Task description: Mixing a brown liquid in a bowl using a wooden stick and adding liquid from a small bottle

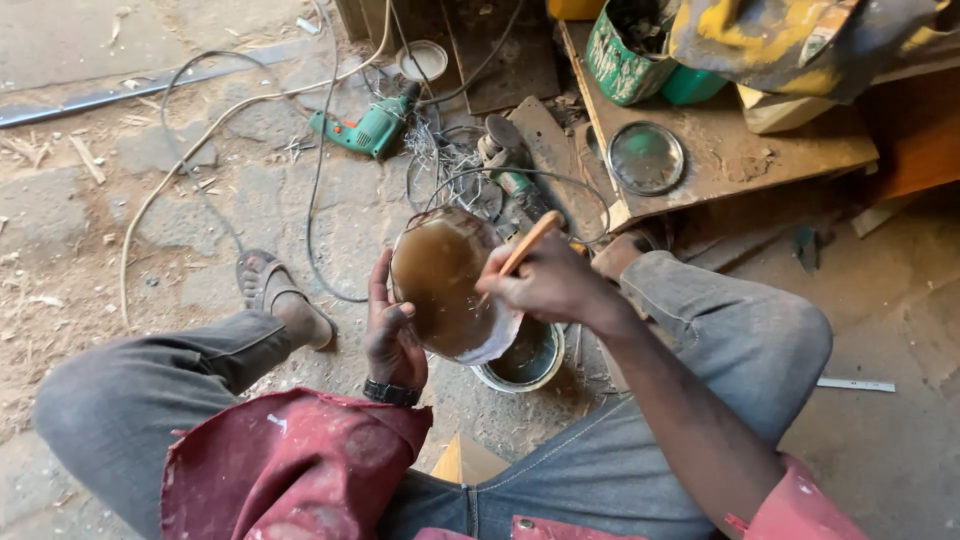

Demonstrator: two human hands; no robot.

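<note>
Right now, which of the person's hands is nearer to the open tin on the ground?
Right. The right hand, holding a wooden stick, hovers just above the open tin. The left hand grips the brown-coated disc, off to the tin's left.

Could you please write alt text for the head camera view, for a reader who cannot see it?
A seated person's left hand holds a round brown-coated panel while the right hand works a thin orange-handled brush on it, above an open paint tin. A green electric drill and cables lie behind.
</note>
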